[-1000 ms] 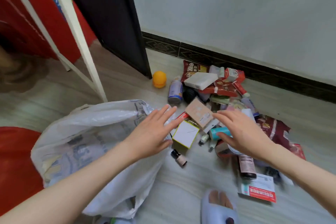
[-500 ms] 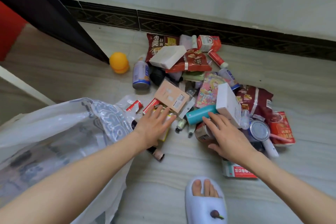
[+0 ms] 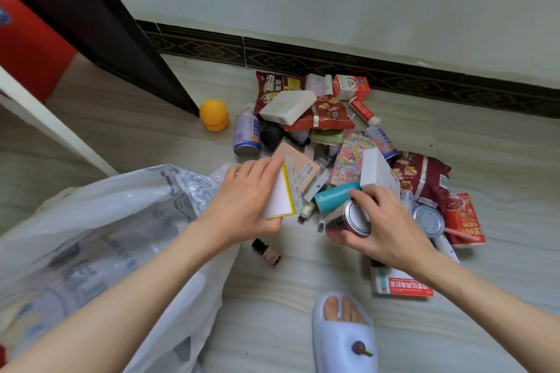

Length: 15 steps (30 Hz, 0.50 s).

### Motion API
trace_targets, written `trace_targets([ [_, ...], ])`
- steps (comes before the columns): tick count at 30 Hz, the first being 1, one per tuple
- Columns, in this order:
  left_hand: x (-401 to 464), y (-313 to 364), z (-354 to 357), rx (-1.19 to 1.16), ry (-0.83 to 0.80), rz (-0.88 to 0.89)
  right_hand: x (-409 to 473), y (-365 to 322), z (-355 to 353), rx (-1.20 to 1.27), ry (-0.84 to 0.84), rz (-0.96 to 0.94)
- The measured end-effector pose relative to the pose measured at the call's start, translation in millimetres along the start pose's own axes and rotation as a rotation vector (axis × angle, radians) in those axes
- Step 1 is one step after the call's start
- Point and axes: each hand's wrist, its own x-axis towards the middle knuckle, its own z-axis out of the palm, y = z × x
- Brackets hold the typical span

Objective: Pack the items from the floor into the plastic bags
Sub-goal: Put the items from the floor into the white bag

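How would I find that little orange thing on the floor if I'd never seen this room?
Follow the dark door frame down to where it meets the floor. Just right of its foot, left of the pile of packets, stands the orange round object, beside a lying blue-and-white can. It is the only plain orange, rounded item, set apart from the heap.

Head view. The left hand point(image 3: 242, 206) grips a yellow-edged white box point(image 3: 280, 200) just beside the mouth of the plastic bag point(image 3: 100, 236). The right hand point(image 3: 385, 230) holds a metal can point(image 3: 353, 218), right of the bag, at the near edge of the pile of packets point(image 3: 327, 118). A small brown bottle point(image 3: 266, 255) lies near the bag.
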Motion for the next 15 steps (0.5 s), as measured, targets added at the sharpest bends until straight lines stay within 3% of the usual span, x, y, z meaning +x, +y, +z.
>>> trace_targets([
  [4,-40.6,-27.8,-46.4,-0.042,0.157,-0.209,22.7,-48.8,-44.7,0.092,0.098,-0.107],
  [8,-96.8,-66.4,-70.1,-0.056,0.209,-0.410,51.1,-119.2,-70.1,0.161,0.147,-0.251],
  [12,-158.1,-101.3,-65.7,-0.020,0.116,-0.563,76.6,-197.5,-58.4,0.180,0.099,-0.406],
  [15,-199.0,-120.2,-45.1,0.010,-0.078,-0.599,92.9,-241.8,-28.2,0.179,-0.017,-0.524],
])
